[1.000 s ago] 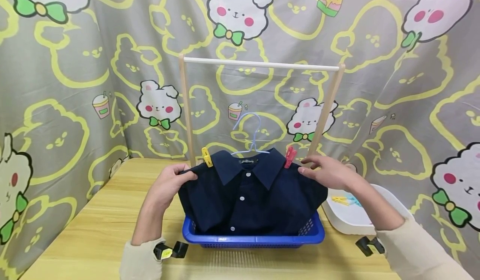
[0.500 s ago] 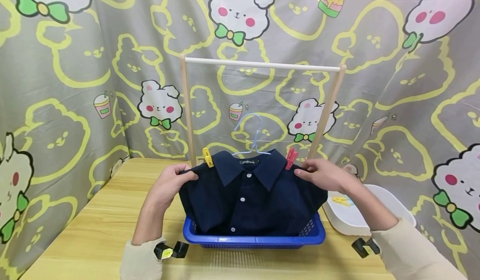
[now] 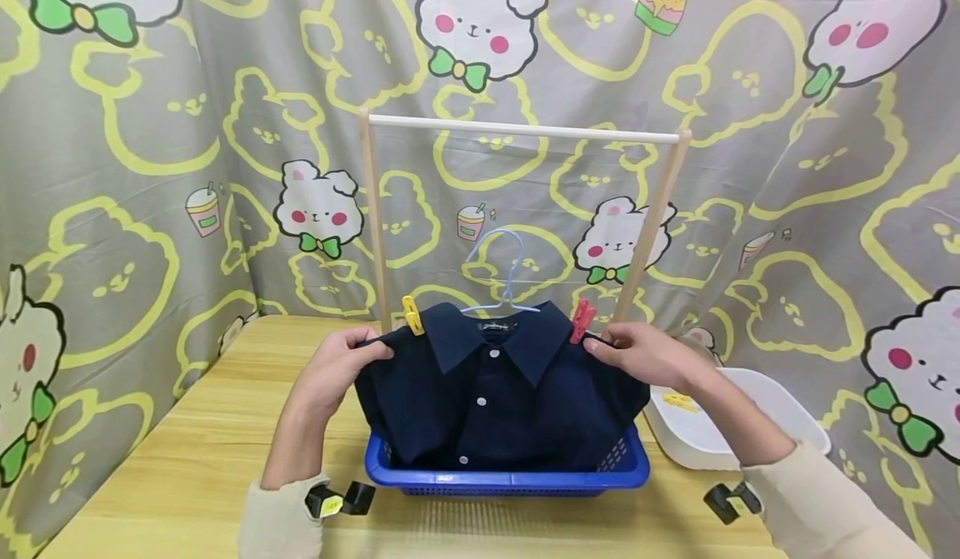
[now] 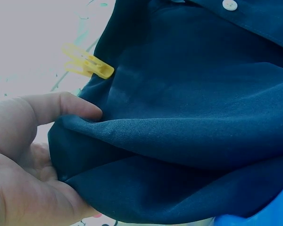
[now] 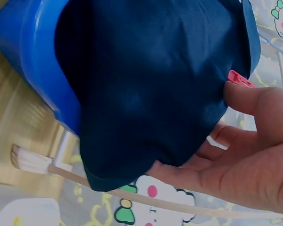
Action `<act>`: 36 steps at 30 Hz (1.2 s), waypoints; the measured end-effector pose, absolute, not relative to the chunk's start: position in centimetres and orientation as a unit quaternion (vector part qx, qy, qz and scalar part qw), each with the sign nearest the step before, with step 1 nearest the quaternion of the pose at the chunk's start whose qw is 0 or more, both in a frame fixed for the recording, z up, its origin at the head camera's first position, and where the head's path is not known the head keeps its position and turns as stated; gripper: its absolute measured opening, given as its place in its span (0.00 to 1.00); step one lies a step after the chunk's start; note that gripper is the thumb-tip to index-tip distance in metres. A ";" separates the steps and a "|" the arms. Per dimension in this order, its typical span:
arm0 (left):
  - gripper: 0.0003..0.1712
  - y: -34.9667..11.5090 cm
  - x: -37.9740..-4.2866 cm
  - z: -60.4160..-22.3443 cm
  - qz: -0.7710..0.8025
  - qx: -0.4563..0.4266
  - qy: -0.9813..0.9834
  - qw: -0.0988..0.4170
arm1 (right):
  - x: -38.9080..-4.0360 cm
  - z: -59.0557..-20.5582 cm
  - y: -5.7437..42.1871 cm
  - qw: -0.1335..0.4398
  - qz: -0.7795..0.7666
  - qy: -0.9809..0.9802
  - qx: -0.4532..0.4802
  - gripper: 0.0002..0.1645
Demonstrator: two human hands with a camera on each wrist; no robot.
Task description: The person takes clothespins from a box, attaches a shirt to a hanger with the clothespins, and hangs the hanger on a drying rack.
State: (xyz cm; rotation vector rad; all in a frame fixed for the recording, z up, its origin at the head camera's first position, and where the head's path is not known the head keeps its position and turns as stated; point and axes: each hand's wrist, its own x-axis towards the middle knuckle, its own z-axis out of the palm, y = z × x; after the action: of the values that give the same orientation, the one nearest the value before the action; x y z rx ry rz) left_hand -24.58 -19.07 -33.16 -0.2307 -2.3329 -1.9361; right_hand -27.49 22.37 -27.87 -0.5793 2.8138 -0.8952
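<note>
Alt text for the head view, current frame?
A person's left hand and right hand hold a dark shirt by its shoulders, its lower part in a blue basket. A hanger rises from its neck opening, with a yellow clip and a red clip on the shoulders. Behind stands a rack; at right, a white tray.

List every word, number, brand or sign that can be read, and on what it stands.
No text can be read.
Label in the shirt: too small and blurred.
Yellow tag on the left mount: marks too small.
Basket's rim: pale mark, cannot tell if lettering.
</note>
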 end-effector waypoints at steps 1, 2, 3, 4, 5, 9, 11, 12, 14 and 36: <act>0.14 -19.1 -24.6 -33.2 -0.636 -0.076 -0.766 0.051 | -27.5 -28.0 22.4 0.068 -0.304 0.930 -0.194 0.24; 0.14 -19.1 -24.5 -33.2 -0.636 -0.076 -0.766 0.050 | -27.6 -28.1 22.5 0.070 -0.312 0.927 -0.195 0.24; 0.14 -19.1 -24.5 -33.1 -0.636 -0.076 -0.766 0.051 | -27.7 -28.2 22.6 0.074 -0.320 0.924 -0.195 0.24; 0.14 -19.2 -24.5 -33.1 -0.636 -0.076 -0.766 0.050 | -27.8 -28.3 22.6 0.080 -0.329 0.920 -0.194 0.24; 0.14 -19.2 -24.5 -33.1 -0.636 -0.077 -0.766 0.050 | -27.8 -28.4 22.7 0.086 -0.339 0.917 -0.192 0.24; 0.14 -19.2 -24.5 -33.2 -0.639 -0.077 -0.764 0.049 | -28.4 -28.8 22.8 0.117 -0.373 0.901 -0.185 0.22; 0.14 -19.2 -24.5 -33.2 -0.640 -0.077 -0.763 0.050 | -28.7 -29.1 22.8 0.131 -0.391 0.893 -0.182 0.22; 0.14 -19.3 -24.5 -33.2 -0.640 -0.078 -0.763 0.050 | -28.9 -29.2 22.8 0.136 -0.397 0.889 -0.181 0.22; 0.14 -19.3 -24.5 -33.2 -0.640 -0.079 -0.762 0.050 | -29.1 -29.3 22.9 0.142 -0.409 0.884 -0.177 0.22; 0.13 -19.2 -24.5 -33.2 -0.647 -0.084 -0.757 0.047 | -28.8 -29.7 22.5 0.079 -0.444 0.885 -0.111 0.25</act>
State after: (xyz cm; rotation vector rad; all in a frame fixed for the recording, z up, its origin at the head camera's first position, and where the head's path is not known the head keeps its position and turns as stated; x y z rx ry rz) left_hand -24.47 -19.17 -33.17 -0.2554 -2.3076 -1.9730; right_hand -28.84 22.48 -29.72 -0.3335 2.6496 -1.3302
